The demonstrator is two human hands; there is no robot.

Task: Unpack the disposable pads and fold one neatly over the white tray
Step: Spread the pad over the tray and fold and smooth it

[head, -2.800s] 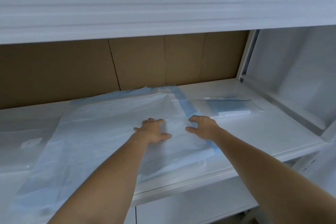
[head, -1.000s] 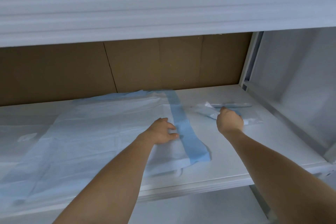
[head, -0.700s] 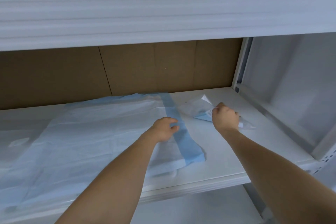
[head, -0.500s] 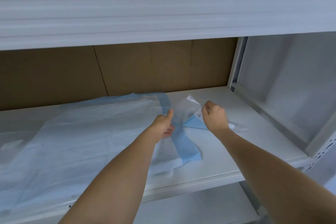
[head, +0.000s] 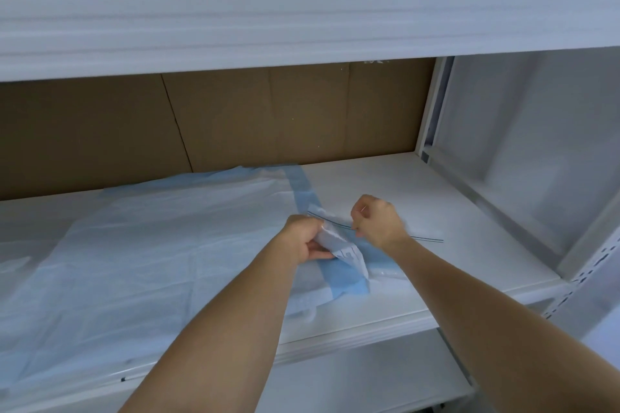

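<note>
Pads are what both hands are working on. 1 big pad (head: 161, 245), white with a blue edge strip, is lying spread flat over the white tray (head: 419, 211), which is sitting like a shelf board. This pad is covering the tray from the middle out to 9 o'clock, and its blue strip is running from 12 o'clock down toward 6 o'clock near the middle.

A clear plastic bag (head: 349, 255) is being held just above the blue strip, at the middle of the view. It is see-through, with a thin dark line along its top edge, and something blue is showing inside it. I cannot tell how many pads are in there.

The left hand (head: 303, 240) is curling its fingers and thumb around the bag's left end, pinching the crinkled plastic. The right hand (head: 377, 221) is making a fist at 1 o'clock from the left hand, pinching the bag's top edge by the dark line. The 2 hands are near each other but not touching.

Brown cardboard (head: 235, 117) is standing behind the tray at 12 o'clock. A white foam shelf (head: 302, 13) is stretching across the top. A white metal frame (head: 503, 161) is standing at 3 o'clock.
</note>
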